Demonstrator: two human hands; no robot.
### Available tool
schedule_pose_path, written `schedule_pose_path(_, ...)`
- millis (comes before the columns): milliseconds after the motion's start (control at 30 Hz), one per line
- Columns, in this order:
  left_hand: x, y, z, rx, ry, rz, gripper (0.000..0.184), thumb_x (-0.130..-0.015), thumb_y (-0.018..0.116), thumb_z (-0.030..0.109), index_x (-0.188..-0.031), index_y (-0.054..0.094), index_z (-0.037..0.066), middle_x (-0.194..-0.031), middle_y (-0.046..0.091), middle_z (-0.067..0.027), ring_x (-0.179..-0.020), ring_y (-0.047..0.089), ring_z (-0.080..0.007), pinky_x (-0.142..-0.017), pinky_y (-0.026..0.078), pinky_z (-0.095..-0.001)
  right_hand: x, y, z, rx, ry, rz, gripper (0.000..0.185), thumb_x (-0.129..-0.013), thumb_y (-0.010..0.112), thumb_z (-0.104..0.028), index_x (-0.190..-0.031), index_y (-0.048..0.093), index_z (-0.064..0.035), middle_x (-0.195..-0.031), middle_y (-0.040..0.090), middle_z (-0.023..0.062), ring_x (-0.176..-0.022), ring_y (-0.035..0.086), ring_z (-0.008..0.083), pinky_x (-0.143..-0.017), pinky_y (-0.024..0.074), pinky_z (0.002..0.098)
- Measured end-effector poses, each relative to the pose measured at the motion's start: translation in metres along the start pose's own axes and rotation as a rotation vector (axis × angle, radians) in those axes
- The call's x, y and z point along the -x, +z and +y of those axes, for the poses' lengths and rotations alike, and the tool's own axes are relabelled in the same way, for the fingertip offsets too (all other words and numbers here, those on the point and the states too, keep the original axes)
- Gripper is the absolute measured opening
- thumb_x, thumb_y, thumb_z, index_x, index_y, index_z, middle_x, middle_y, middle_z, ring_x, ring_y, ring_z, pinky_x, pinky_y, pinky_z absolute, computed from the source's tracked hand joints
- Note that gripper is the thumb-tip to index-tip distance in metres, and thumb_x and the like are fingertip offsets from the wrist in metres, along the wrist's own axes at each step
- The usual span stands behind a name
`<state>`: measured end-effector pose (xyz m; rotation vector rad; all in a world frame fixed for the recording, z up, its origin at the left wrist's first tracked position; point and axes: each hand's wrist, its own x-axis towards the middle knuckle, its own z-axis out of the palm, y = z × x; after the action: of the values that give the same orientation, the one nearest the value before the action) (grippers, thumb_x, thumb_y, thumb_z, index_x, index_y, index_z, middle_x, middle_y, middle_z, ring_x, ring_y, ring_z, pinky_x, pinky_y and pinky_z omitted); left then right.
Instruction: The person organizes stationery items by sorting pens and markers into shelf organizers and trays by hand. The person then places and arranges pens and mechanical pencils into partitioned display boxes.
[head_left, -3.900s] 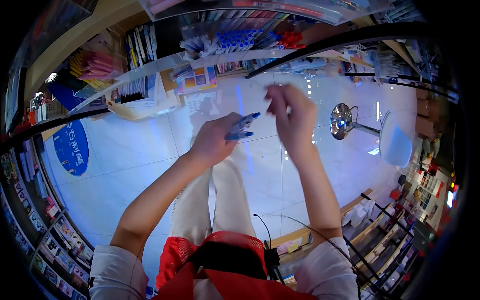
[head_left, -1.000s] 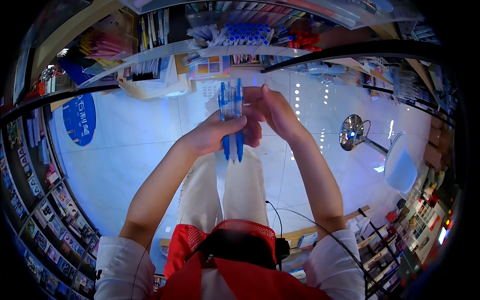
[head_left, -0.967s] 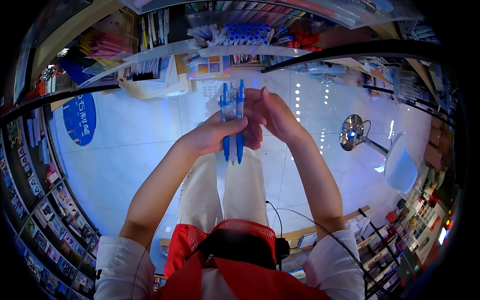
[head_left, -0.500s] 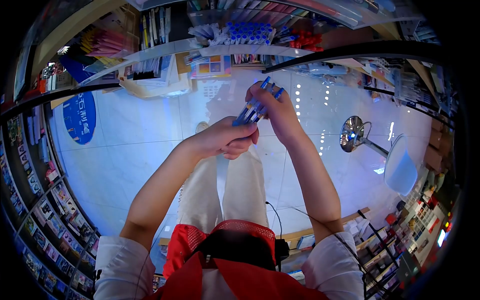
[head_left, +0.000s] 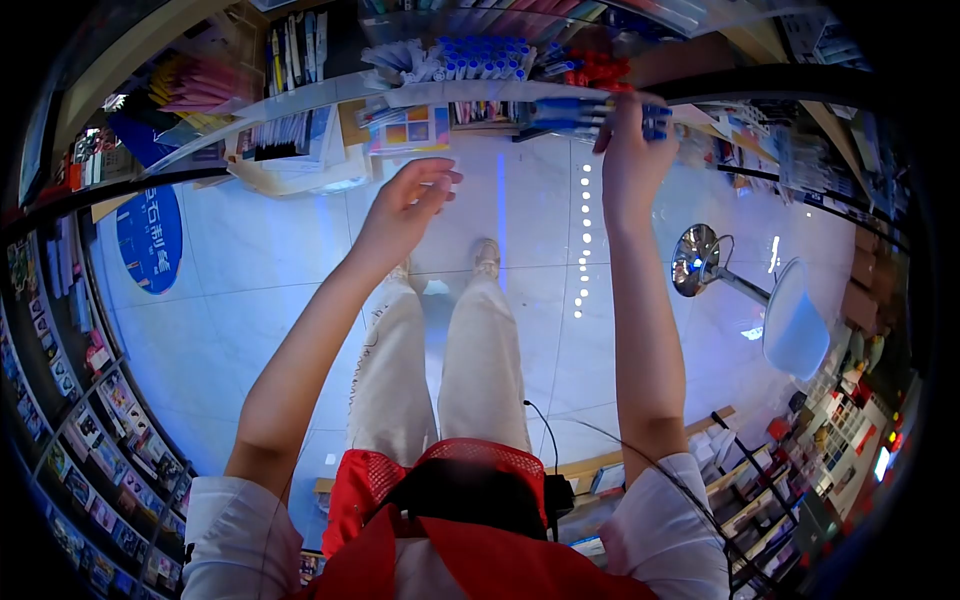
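Note:
My right hand (head_left: 637, 150) is closed round a bundle of blue pens (head_left: 568, 116), raised at the front edge of the shelf. The pens lie sideways, sticking out on both sides of the fist, and look slightly blurred. Over the floor, apart from the pens, my left hand (head_left: 408, 203) holds nothing; its fingers are loosely bent and apart. Behind the shelf edge, left of my right hand, stand many blue-capped pens (head_left: 485, 60) packed together. Red-capped pens (head_left: 598, 72) stand just above my right hand.
A clear shelf edge (head_left: 330, 100) runs across the front. Pink packets (head_left: 205, 85) sit at its left end. A round blue floor sign (head_left: 150, 240) lies at left. A stool with a chrome base (head_left: 695, 260) stands at right, near stocked racks (head_left: 100, 450) and cables.
My hands have separated. My right hand has carried the blue pens up and right to the shelf; my left hand has let go of them and moved left and up.

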<state>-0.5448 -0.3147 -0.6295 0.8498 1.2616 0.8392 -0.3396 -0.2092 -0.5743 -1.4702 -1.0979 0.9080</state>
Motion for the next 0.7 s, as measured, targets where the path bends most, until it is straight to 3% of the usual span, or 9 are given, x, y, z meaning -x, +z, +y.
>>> schedule_pose_path(100,-0.003,0.006,0.01,-0.241,0.199,0.068,0.023,-0.094,0.051,0.017,-0.113,0.055,0.006,-0.11,0.06,-0.007,-0.098,0.058,-0.0167,-0.084,0.045,-0.0308,-0.028,0.0,0.021,0.136,-0.152,0.089,0.019,-0.086,0.058,-0.016,-0.08,0.059,0.0013,-0.06,0.059,0.0064,-0.049,0.054,0.0124,-0.048,0.042,0.0272)
schedule_pose_path(200,-0.027,0.019,0.043,-0.717,0.676,0.162,0.018,-0.092,0.051,0.013,-0.106,0.059,0.004,-0.106,0.06,-0.0088,-0.099,0.058,-0.0236,-0.084,0.045,-0.033,-0.028,0.0,0.022,0.201,-0.173,0.094,0.016,-0.085,0.06,-0.014,-0.082,0.06,0.0014,-0.063,0.063,0.0115,-0.054,0.058,0.0155,-0.054,0.0447,0.0297)
schedule_pose_path(267,-0.05,0.032,0.071,-0.784,0.856,0.181,0.018,-0.084,0.056,0.009,-0.101,0.061,0.004,-0.099,0.06,-0.0091,-0.099,0.056,-0.0276,-0.086,0.045,-0.0352,-0.015,0.002,0.019,0.217,-0.148,0.077,0.014,-0.084,0.061,-0.014,-0.081,0.06,0.0001,-0.061,0.062,0.0125,-0.053,0.058,0.0168,-0.054,0.0446,0.0292)
schedule_pose_path(400,-0.114,0.042,0.082,-1.129,0.959,0.227,0.023,-0.081,0.056,0.006,-0.103,0.062,0.004,-0.103,0.061,-0.0094,-0.099,0.055,-0.0285,-0.085,0.045,-0.0385,0.015,-0.008,0.032,0.273,-0.151,0.003,0.011,-0.082,0.062,-0.011,-0.08,0.059,-0.0005,-0.06,0.059,0.0128,-0.053,0.058,0.0167,-0.053,0.0441,0.0289)
schedule_pose_path(467,-0.138,0.046,0.07,-1.345,0.978,0.303,0.026,-0.077,0.056,0.005,-0.102,0.063,0.006,-0.103,0.061,-0.0082,-0.097,0.056,-0.0273,-0.085,0.045,-0.0382,0.028,-0.022,0.033,0.284,-0.046,-0.051,0.01,-0.082,0.062,-0.009,-0.08,0.06,-0.0005,-0.06,0.059,0.0121,-0.053,0.058,0.0162,-0.053,0.0441,0.0286)
schedule_pose_path(700,-0.142,0.068,0.073,-1.763,0.853,0.364,0.023,-0.069,0.059,0.008,-0.09,0.068,0.009,-0.092,0.062,-0.0031,-0.095,0.053,-0.0215,-0.079,0.044,-0.0341,0.054,-0.07,0.052,0.254,0.04,-0.085,0.008,-0.082,0.061,-0.007,-0.08,0.059,0.0006,-0.065,0.061,0.0109,-0.055,0.059,0.0162,-0.055,0.0456,0.0277)
